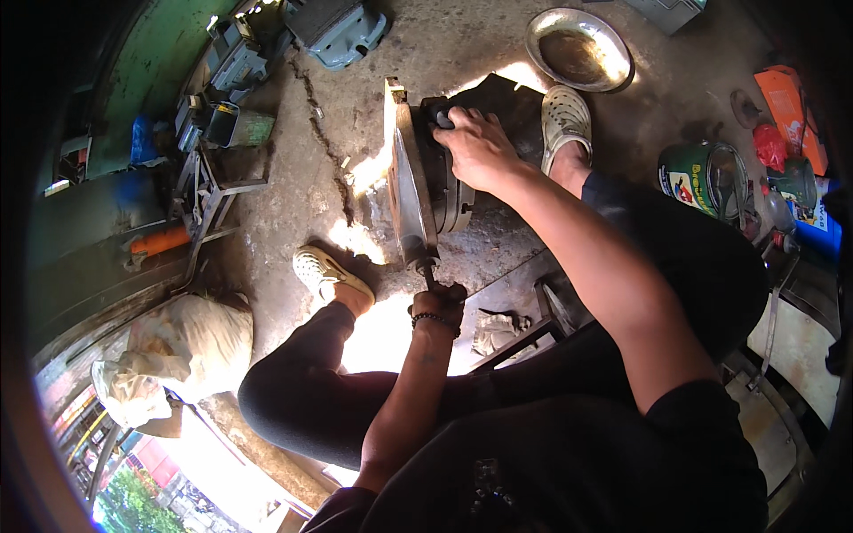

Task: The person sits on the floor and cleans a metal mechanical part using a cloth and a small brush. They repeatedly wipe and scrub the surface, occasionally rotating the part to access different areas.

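Between my feet on the floor stands a dark, round-bodied metal machine part [455, 206] with a long, tapered bare-metal piece [406, 186] along its left side. My left hand [439, 307], with a beaded bracelet at the wrist, is closed around a dark rod-like tool [427, 270]. That rod meets the near end of the tapered piece; its exact kind is hidden by my fist. Farther away, my right hand [471, 142] grips a black knob-like part [437, 112] on top of the machine, its fingers curled over it.
A round metal basin [579, 51] lies at the far right, beyond my shoe [566, 122]. Paint cans [702, 180] and an orange box [789, 111] stand to the right. At left are a metal stand [203, 191] and a pale sack [200, 342]. A grey plastic stool [342, 35] sits at the back.
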Demonstrator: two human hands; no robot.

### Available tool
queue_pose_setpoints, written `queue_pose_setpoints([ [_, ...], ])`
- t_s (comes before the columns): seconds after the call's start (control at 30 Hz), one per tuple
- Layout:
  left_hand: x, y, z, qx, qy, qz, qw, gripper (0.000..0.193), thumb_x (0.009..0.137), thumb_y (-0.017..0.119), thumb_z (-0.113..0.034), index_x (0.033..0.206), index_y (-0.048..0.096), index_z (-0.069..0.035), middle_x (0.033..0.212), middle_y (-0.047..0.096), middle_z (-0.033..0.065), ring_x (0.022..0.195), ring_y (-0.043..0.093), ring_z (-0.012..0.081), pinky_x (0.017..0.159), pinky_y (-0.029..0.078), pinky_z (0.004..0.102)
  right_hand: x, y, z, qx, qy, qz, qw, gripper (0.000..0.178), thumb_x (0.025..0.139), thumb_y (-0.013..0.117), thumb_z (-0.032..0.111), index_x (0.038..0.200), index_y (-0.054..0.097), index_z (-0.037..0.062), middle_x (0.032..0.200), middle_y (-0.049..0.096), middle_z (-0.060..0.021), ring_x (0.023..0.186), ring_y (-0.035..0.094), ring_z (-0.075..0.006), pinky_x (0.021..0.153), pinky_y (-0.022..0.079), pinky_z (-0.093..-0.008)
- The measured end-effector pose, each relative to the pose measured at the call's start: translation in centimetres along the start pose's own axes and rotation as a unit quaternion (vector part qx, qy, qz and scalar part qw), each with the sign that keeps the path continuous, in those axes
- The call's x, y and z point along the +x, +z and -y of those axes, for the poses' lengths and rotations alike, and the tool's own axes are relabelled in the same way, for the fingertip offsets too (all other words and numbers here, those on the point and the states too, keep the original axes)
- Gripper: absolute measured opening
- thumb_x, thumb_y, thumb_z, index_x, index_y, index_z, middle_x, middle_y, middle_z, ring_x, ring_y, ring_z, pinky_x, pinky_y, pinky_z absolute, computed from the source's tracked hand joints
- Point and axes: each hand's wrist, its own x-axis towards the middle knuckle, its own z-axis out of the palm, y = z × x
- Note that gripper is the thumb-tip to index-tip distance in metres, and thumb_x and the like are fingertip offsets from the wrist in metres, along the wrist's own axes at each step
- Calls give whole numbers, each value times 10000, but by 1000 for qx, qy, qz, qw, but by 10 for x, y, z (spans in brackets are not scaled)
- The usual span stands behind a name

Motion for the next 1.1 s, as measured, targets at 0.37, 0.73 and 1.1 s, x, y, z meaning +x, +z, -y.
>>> queue_pose_setpoints([
  [0.37,38,-34,-5,669,264,-48,694,129,772,677,-170,871,673,-87,802,581,81,613,514,221,606,477,369,-11,12,-15,23,-57,1,998,488,829,600,64,1302,610,182,1348,486,-114,1279,440,-294,1106,292,-502],
  [0.73,12,-5,-1,71,85,-45,993,60,848,477,-14,831,517,27,745,472,91,559,439,202,407,376,357,-38,69,-100,655,191,-91,725,215,822,584,89,1030,631,62,653,512,19,555,525,-84,471,389,-265],
  [1.1,22,-26,-8,685,228,-12,691,108,888,554,-115,972,596,-62,910,623,46,752,584,174,577,495,344,31,50,-47,632,252,-10,733,837,884,639,417,1496,264,-13,1517,359,-180,1448,245,-238,1159,182,-311],
])
